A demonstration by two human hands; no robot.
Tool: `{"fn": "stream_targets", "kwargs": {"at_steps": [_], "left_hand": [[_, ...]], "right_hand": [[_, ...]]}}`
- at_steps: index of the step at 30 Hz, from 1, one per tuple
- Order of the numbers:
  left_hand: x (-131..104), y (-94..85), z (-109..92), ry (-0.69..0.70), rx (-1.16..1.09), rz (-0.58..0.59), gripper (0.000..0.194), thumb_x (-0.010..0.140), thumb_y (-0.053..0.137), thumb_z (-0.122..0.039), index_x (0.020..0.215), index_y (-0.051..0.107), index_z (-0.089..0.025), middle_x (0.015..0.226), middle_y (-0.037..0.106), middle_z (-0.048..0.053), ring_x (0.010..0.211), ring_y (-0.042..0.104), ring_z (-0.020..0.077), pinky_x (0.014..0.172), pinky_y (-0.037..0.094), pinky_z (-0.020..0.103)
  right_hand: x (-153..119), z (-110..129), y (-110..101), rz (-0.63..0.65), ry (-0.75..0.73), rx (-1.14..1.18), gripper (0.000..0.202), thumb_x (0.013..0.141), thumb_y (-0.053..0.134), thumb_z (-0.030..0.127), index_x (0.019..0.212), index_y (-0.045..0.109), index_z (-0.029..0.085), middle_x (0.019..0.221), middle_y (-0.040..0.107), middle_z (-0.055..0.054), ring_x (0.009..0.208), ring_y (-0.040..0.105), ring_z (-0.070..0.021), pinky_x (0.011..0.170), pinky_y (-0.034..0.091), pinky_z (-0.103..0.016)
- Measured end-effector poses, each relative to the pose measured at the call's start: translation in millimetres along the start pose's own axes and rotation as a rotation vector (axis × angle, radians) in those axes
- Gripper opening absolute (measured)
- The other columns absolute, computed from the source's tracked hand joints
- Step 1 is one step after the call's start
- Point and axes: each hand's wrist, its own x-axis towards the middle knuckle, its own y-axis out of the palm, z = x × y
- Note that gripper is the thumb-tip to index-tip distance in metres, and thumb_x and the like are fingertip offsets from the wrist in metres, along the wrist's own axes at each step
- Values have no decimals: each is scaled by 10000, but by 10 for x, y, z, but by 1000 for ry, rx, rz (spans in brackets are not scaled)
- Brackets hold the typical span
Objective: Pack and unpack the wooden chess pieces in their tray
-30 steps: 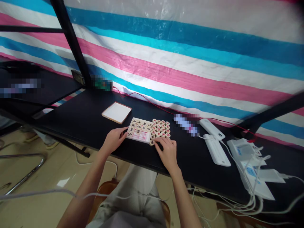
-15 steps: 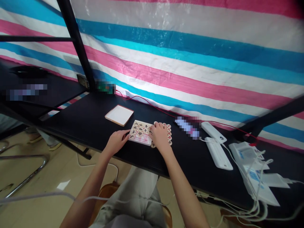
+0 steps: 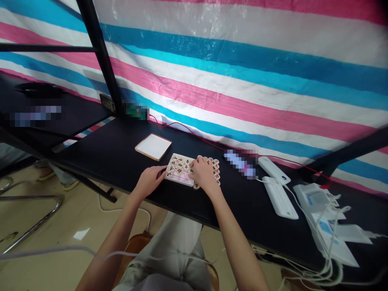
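A shallow white box (image 3: 182, 177) with a pink grid on its surface lies near the front edge of the black table. Several round Chinese chess pieces (image 3: 180, 165) with black characters fill its far and left parts. My left hand (image 3: 151, 178) grips the box's left edge with thumb and fingers. Over the right edge, my right hand (image 3: 203, 171) is closed, its fingertips on a black-marked chess piece (image 3: 191, 171). Rows of red-marked chess pieces (image 3: 216, 166) lie right of the box, partly hidden by that hand.
Behind and left of the box lies a square white lid (image 3: 153, 146) with a brown rim. A phone (image 3: 241, 163) and white power banks (image 3: 280, 197) lie to the right, before a white charger cluster (image 3: 325, 222) with cables. A striped sheet (image 3: 227, 81) hangs behind the table (image 3: 100, 149).
The view has shifted slightly. My right fingers have moved a little at the box's right side, by the black-marked piece. My left hand stays on the left edge.
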Motion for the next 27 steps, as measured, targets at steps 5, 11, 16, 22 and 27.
{"fn": "stream_targets", "kwargs": {"at_steps": [5, 11, 16, 22, 27], "left_hand": [[-4, -4, -7, 0, 4, 7, 418, 889, 336, -398, 1162, 578, -195, 986, 661, 76, 890, 590, 196, 796, 422, 301], [1, -14, -17, -6, -2, 6, 433, 889, 324, -417, 1157, 582, -196, 936, 667, 71, 820, 593, 188, 741, 424, 295], [4, -12, -9, -20, -10, 14, 455, 882, 324, -444, 1165, 579, -198, 875, 667, 65, 765, 586, 181, 697, 422, 285], [9, -9, -2, -18, -8, 22, 456, 885, 318, -440, 1164, 576, -189, 896, 664, 71, 782, 581, 182, 708, 416, 285], [12, -10, 0, -10, -14, 19, 452, 886, 320, -441, 1163, 578, -194, 893, 664, 69, 757, 575, 177, 711, 417, 290]], "right_hand": [[-50, -73, 32, -13, -18, 76, 170, 691, 619, 278, 837, 592, 195, 965, 535, -81, 943, 414, -240, 798, 268, -359], [-107, -86, 55, -60, -46, 144, 170, 714, 614, 302, 854, 579, 212, 958, 567, -55, 949, 435, -232, 794, 260, -349], [-142, -95, 86, -66, -65, 210, 141, 750, 611, 324, 843, 577, 223, 927, 615, -24, 938, 468, -211, 807, 253, -343], [-167, -85, 3, -103, -67, 267, 183, 824, 543, 341, 970, 586, 238, 925, 655, -26, 920, 504, -206, 795, 251, -347], [-386, -209, -156, -268, 86, 414, 255, 848, 511, 359, 1064, 571, 238, 1019, 640, -47, 943, 528, -198, 795, 291, -330]]}}
